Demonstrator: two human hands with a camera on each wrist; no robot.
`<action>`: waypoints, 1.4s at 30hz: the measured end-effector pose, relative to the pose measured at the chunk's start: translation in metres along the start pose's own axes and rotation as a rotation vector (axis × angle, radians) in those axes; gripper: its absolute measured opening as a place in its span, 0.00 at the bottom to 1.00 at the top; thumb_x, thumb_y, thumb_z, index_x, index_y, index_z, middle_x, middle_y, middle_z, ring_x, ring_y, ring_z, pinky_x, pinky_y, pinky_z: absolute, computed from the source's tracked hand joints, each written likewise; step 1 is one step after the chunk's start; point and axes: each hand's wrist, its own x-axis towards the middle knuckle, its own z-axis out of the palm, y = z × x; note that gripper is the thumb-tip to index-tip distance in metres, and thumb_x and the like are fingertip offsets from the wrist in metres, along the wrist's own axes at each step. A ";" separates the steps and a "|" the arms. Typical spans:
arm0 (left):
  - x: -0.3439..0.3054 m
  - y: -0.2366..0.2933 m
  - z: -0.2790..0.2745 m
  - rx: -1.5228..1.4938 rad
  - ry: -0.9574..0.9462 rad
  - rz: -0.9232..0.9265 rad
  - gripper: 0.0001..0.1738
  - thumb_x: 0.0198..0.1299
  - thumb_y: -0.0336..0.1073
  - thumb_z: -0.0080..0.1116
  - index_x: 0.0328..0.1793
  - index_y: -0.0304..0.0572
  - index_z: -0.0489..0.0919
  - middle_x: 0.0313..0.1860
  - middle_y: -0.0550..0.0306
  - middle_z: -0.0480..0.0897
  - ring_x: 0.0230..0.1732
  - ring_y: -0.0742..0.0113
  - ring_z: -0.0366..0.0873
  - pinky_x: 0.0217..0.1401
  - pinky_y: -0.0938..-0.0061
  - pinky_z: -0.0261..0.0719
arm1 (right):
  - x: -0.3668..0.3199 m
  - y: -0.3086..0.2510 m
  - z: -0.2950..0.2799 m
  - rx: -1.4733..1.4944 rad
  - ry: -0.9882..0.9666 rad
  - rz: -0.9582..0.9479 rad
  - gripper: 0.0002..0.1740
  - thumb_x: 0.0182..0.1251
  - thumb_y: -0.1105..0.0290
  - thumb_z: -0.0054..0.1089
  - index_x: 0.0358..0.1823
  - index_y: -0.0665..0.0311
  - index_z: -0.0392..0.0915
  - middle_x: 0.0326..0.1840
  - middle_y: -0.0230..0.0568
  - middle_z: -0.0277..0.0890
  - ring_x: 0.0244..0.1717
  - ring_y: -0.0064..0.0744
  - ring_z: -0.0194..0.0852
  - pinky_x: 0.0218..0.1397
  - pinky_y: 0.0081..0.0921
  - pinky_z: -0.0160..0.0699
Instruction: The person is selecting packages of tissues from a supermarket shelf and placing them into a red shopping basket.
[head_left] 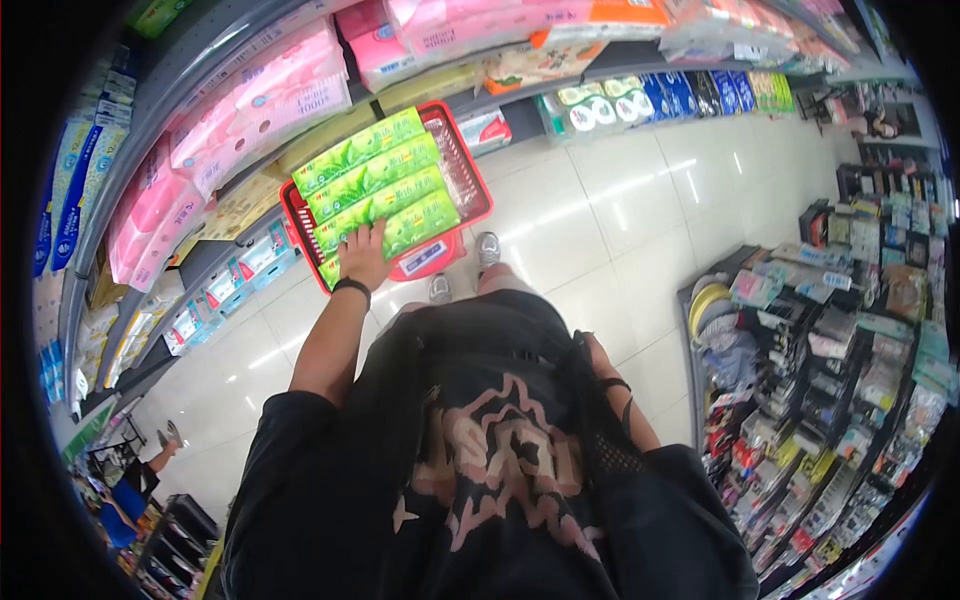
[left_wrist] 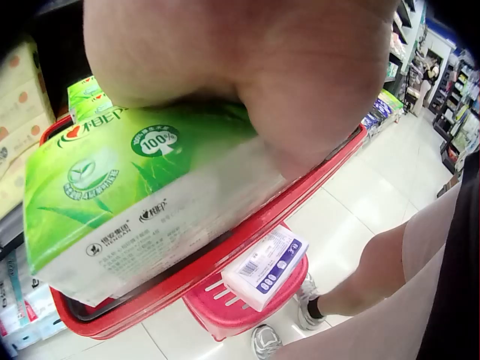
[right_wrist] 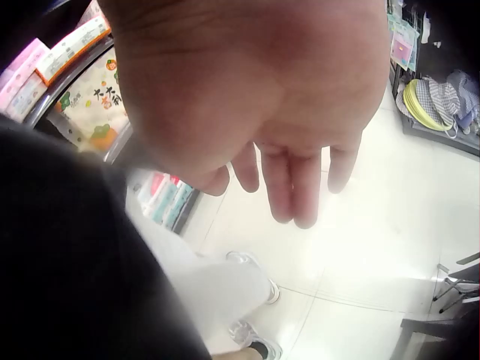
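Note:
In the head view, my left hand (head_left: 365,258) rests on the nearest of several green tissue packs (head_left: 375,160) lying side by side in a red shopping basket (head_left: 470,165). Its fingers lie forward over the wrapper. The left wrist view has the same hand (left_wrist: 247,60) over a green and white tissue pack (left_wrist: 120,195), thumb along the pack's near side, the other fingertips hidden. My right hand (head_left: 600,357) hangs beside my body. Seen from the right wrist, the right hand (right_wrist: 262,97) has loose, nearly straight fingers and nothing in them.
Shelves with pink tissue packs (head_left: 265,110) curve along the left and front. Below the basket is a pink slatted surface (left_wrist: 217,307) bearing a white pack (left_wrist: 266,266). A crowded display rack (head_left: 830,330) stands at right across the tiled floor (head_left: 640,190).

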 end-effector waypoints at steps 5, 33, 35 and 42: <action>-0.006 -0.017 -0.022 0.015 -0.070 -0.003 0.55 0.57 0.49 0.73 0.89 0.58 0.55 0.72 0.49 0.70 0.74 0.45 0.68 0.75 0.42 0.66 | 0.085 -0.059 -0.052 -0.008 0.213 -0.107 0.22 0.77 0.65 0.59 0.65 0.72 0.74 0.41 0.48 0.86 0.44 0.38 0.87 0.50 0.33 0.84; 0.037 0.008 -0.009 0.085 -0.093 -0.271 0.44 0.54 0.40 0.76 0.78 0.59 0.69 0.75 0.50 0.72 0.77 0.46 0.69 0.79 0.44 0.65 | 0.134 -0.626 -0.350 -0.453 1.311 -1.399 0.32 0.50 0.63 0.72 0.60 0.60 0.77 0.60 0.40 0.78 0.71 0.47 0.71 0.82 0.61 0.50; 0.035 0.009 -0.005 0.096 -0.096 -0.271 0.43 0.54 0.41 0.77 0.78 0.60 0.70 0.75 0.50 0.72 0.77 0.46 0.69 0.79 0.44 0.65 | 0.138 -0.628 -0.347 -0.449 1.319 -1.396 0.31 0.48 0.63 0.72 0.58 0.61 0.77 0.59 0.41 0.78 0.69 0.47 0.72 0.81 0.61 0.51; 0.039 -0.001 0.003 0.110 -0.093 -0.263 0.44 0.54 0.43 0.76 0.78 0.60 0.69 0.75 0.50 0.71 0.76 0.44 0.70 0.80 0.44 0.65 | 0.152 -0.637 -0.352 -0.401 1.356 -1.490 0.28 0.42 0.64 0.68 0.49 0.62 0.77 0.52 0.43 0.77 0.59 0.48 0.73 0.78 0.61 0.55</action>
